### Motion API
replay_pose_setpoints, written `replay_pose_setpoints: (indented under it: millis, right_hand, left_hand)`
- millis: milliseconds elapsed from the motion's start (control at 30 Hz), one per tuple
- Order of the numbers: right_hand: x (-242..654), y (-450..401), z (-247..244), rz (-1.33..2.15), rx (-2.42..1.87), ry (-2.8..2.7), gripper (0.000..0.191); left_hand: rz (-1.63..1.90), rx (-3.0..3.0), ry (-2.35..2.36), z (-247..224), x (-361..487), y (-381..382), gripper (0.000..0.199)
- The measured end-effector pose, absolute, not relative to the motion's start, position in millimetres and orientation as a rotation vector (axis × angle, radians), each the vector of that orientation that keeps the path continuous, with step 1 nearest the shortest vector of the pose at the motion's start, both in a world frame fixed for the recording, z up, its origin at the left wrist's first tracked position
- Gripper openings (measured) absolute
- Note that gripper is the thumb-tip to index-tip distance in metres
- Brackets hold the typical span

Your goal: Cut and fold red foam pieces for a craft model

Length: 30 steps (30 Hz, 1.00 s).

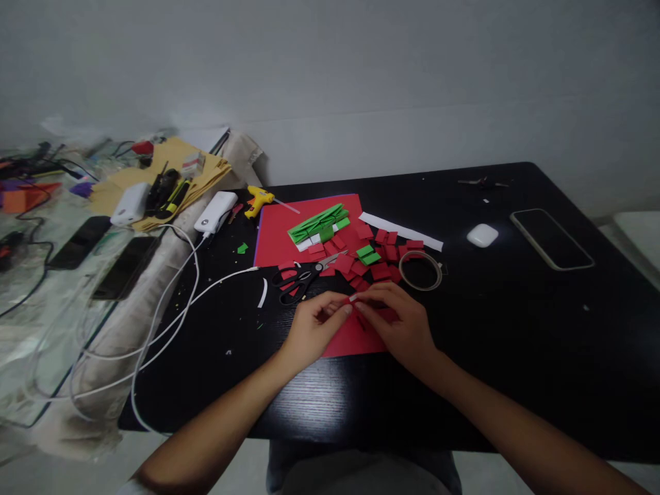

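Observation:
My left hand (320,322) and my right hand (399,320) meet over the red paper sheet (344,342) near the table's front. Between their fingertips is a small red paper piece (350,300) with a whitish spot on it; both hands pinch it. Just beyond lie several folded red paper pieces (381,271) and a green folded piece (368,255). Black-handled scissors (304,277) rest left of that pile, blades pointing right. A roll of tape (421,271) lies flat at the pile's right. Farther back is a green folded paper strip (318,224).
A yellow glue gun (258,201) and a white power bank (215,212) with a white cable lie at the back left. A white strip (401,230) crosses the far side. On the right are a white earbud case (482,235) and a phone (551,238). Clutter covers the left table.

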State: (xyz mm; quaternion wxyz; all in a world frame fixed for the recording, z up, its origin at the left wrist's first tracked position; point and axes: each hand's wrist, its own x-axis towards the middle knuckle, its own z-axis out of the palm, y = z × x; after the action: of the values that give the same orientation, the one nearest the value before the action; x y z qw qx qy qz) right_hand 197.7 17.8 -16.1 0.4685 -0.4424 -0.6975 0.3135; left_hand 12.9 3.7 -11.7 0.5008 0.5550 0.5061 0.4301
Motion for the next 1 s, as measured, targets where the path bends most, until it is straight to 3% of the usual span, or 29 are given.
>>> replay_pose_setpoints:
  millis: [567,1000]
  right_hand:
    - [198,18,-26,0.366,-0.960,-2.020,0.013]
    - [200,17,-30,0.372,-0.952,-2.110,0.021]
  left_hand:
    - [0.941,1.908,1.348,-8,12,-2,0.015]
    - [0.905,1.853,1.384,-8,13,-3,0.017]
